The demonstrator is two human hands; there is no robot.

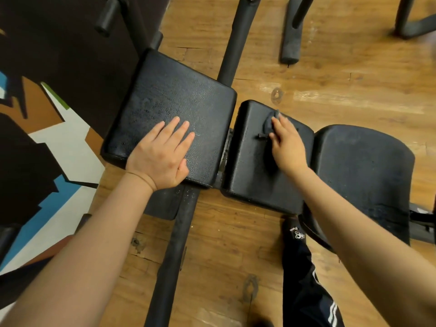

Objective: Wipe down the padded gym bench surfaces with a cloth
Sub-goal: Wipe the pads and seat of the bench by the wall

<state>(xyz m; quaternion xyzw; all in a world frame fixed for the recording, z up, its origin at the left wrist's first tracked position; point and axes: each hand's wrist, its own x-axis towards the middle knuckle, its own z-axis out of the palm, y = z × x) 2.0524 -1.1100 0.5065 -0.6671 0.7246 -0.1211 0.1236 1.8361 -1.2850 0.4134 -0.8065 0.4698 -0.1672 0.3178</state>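
Observation:
Three black padded bench sections lie in a row across the wooden floor. My left hand (162, 152) rests flat, fingers straight, on the near edge of the large left pad (174, 97). My right hand (286, 142) presses a dark grey cloth (269, 125) onto the middle pad (250, 171); the fingers lie over the cloth, and most of the cloth is hidden under the hand. The third pad (368, 166) lies to the right, untouched.
The bench's black frame tube (174, 246) runs toward me beneath the pads. More black machine legs (291, 41) stand on the floor behind. A painted wall panel (47, 138) fills the left. My leg in dark striped trousers (306, 274) stands at the lower right.

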